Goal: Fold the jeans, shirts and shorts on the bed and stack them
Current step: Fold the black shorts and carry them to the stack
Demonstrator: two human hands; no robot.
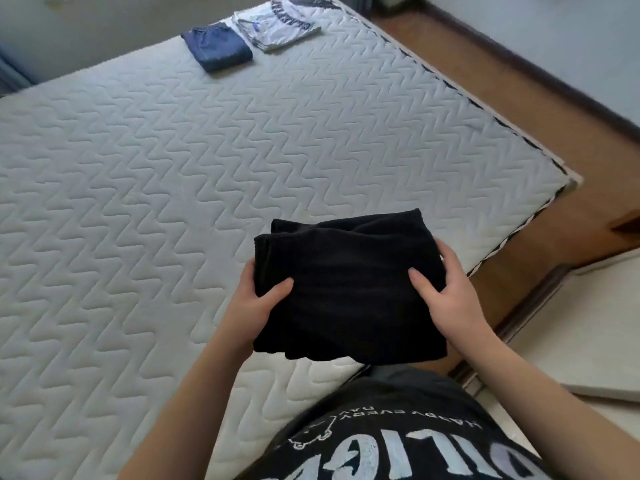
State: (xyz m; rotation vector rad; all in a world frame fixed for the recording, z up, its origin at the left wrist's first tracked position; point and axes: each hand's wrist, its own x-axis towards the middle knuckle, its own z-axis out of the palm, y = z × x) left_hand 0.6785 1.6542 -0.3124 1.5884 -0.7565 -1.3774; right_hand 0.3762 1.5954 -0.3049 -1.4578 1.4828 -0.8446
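Note:
A folded black garment [346,282] is held above the near edge of the bed [138,202]. My left hand [258,303] grips its left side, thumb on top. My right hand [446,296] grips its right side the same way. Far across the quilted white mattress lie folded blue jeans [217,46], and right beside them a folded grey-and-white shirt with dark lettering [277,26].
The bed's right edge [519,147] runs diagonally, with brown wooden floor [485,74] beyond it. A pale floor panel [588,341] lies at the right. My own black printed shirt [398,434] fills the bottom of the view.

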